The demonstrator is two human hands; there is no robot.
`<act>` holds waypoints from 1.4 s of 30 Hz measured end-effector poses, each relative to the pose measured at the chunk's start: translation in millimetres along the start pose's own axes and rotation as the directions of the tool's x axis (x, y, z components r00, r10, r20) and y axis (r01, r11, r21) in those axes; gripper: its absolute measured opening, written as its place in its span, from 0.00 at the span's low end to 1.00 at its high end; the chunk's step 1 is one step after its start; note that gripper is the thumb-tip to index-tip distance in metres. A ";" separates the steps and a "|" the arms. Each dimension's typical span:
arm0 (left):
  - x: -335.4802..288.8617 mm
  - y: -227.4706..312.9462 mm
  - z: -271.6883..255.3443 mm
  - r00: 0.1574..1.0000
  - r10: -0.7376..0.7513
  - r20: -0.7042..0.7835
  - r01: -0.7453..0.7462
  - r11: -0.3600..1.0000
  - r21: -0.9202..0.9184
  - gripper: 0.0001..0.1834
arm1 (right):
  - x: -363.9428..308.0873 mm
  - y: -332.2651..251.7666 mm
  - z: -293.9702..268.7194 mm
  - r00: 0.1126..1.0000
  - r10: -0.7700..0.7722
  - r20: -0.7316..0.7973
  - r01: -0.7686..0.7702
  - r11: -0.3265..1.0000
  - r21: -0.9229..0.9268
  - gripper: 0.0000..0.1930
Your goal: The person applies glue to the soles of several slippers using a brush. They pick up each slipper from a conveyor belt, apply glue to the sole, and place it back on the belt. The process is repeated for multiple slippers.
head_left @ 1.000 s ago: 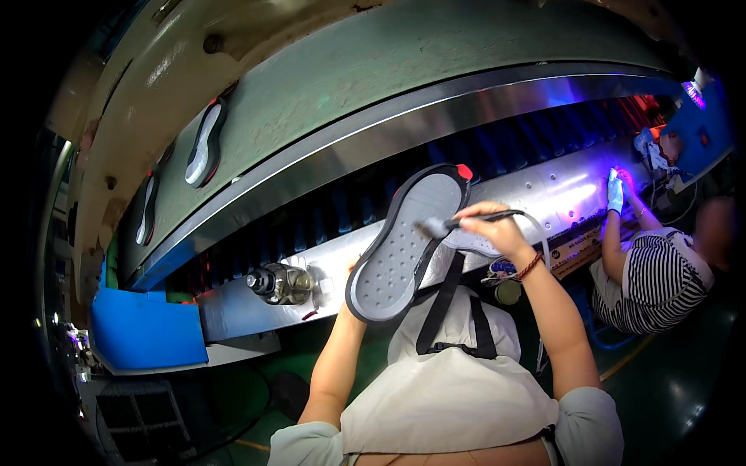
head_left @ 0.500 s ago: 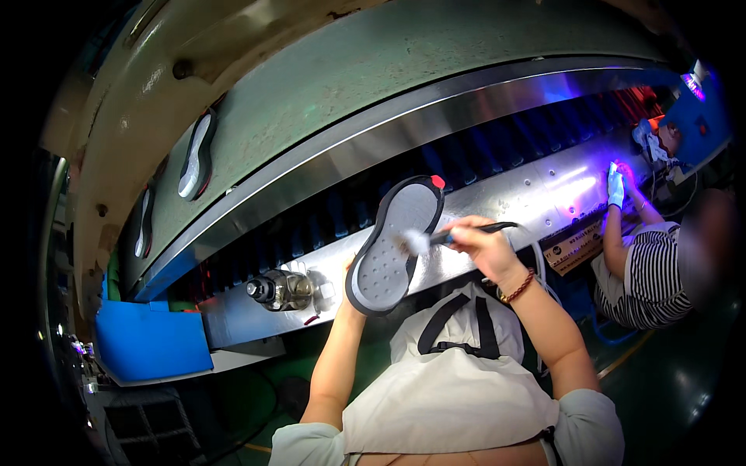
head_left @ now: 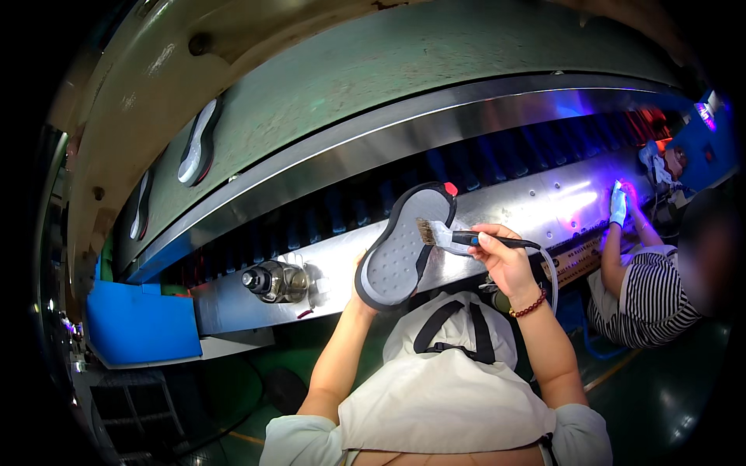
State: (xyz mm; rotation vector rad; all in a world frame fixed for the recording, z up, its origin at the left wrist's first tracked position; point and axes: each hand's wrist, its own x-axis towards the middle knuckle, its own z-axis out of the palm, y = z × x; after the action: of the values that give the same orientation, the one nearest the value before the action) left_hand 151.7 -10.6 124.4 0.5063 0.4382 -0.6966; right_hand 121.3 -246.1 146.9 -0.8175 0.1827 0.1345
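Note:
A grey shoe sole (head_left: 392, 264) with a black rim and a red tip is held up in front of me, dimpled at its near end. My left hand (head_left: 359, 289) grips it from its left edge, with most of the fingers hidden behind it. In my right hand (head_left: 507, 262) is a brush (head_left: 441, 234) with a black handle, a whitish middle and brown bristles. The bristles lie over the upper part of the sole; whether they touch it, I cannot tell. From the handle's end a pale tube runs down past my wrist.
A glass bottle with a black top (head_left: 284, 281) stands on the metal ledge (head_left: 559, 203). Across it, two more soles (head_left: 200, 144) lie on the green belt (head_left: 334, 101). A blue box (head_left: 140, 326) is at left. At right, a gloved co-worker (head_left: 660, 283) works under violet light near a carton (head_left: 579, 262).
The brush has gone from the sole's middle to its upper part, and my right hand has shifted slightly right and down. My left hand still holds the sole. The whole view has shifted a little.

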 end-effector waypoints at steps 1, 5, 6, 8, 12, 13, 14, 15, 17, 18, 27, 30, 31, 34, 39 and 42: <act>-0.4 -0.5 1.8 1.000 0.011 0.006 -0.011 1.000 -0.010 0.26 | -1.1 -1.2 2.8 0.999 -0.041 0.024 0.043 0.993 -0.110 0.09; -5.8 -5.0 21.5 0.980 0.185 0.071 -0.193 0.973 0.125 0.23 | -3.4 8.1 16.1 0.928 -0.265 0.260 0.369 0.734 -0.570 0.10; -2.8 -4.6 19.3 0.971 0.203 0.124 -0.225 0.953 0.201 0.21 | -5.4 5.6 20.1 0.883 -0.282 0.376 0.469 0.573 -0.672 0.10; -3.1 -3.1 20.0 0.984 0.151 0.096 -0.161 0.981 0.108 0.21 | -5.1 4.7 22.1 0.763 -0.247 0.597 0.645 0.241 -0.725 0.10; -3.9 -2.4 22.2 0.996 0.043 0.074 -0.044 0.999 0.015 0.24 | 0.1 -4.8 25.9 0.733 -0.186 0.654 0.677 0.116 -0.727 0.10; -4.6 -2.0 22.8 0.997 0.025 0.069 -0.025 1.000 0.010 0.24 | 3.0 -5.2 23.2 0.769 -0.196 0.608 0.637 0.151 -0.756 0.10; -6.3 -1.9 22.7 0.998 0.013 0.064 -0.013 1.000 0.006 0.25 | 6.6 -6.0 20.4 0.819 -0.204 0.536 0.573 0.297 -0.764 0.10; -7.8 -1.9 22.5 0.998 0.002 0.060 -0.002 1.000 0.003 0.26 | 10.4 -7.3 16.8 0.882 -0.175 0.438 0.470 0.386 -0.793 0.11; -7.6 -3.0 18.4 0.999 -0.014 0.040 0.013 1.000 0.012 0.28 | 15.4 -9.4 11.7 0.980 -0.069 0.188 0.197 0.504 -0.841 0.12; -5.0 -4.0 14.4 1.000 -0.020 0.024 0.019 1.000 0.024 0.30 | 17.5 -12.3 10.5 0.988 -0.014 0.154 0.139 0.515 -0.846 0.12; -3.4 -26.2 12.1 0.997 0.072 -0.026 -0.067 0.984 0.168 0.30 | 25.8 21.2 14.6 0.990 -0.072 0.117 0.137 0.564 -0.814 0.12; 3.4 -37.5 7.8 0.990 0.135 0.036 -0.140 0.964 0.224 0.27 | 23.9 28.0 24.5 0.966 -0.150 0.210 0.256 0.463 -0.848 0.15; 3.2 -39.8 9.9 0.991 0.137 -0.003 -0.132 0.964 0.230 0.26 | 20.9 23.0 28.4 0.972 -0.060 0.229 0.231 0.447 -0.864 0.17; 0.9 -38.2 5.9 0.994 0.099 0.054 -0.111 0.940 0.323 0.31 | 18.5 20.2 33.8 0.952 -0.079 0.296 0.302 0.403 -0.864 0.17; -1.3 -40.2 9.4 0.995 0.099 0.006 -0.097 0.956 0.275 0.27 | 17.2 29.0 28.5 0.906 -0.139 0.399 0.423 0.319 -0.848 0.16; 0.5 -37.9 5.1 0.993 0.112 0.027 -0.114 0.926 0.361 0.33 | 8.3 24.4 36.4 0.913 -0.118 0.391 0.408 0.327 -0.852 0.16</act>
State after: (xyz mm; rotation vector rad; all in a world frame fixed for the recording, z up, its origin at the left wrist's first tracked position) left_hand 126.7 -38.7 117.2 0.8719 0.2713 -0.6695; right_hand 128.8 -202.4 152.2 -1.9826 -0.3533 0.0102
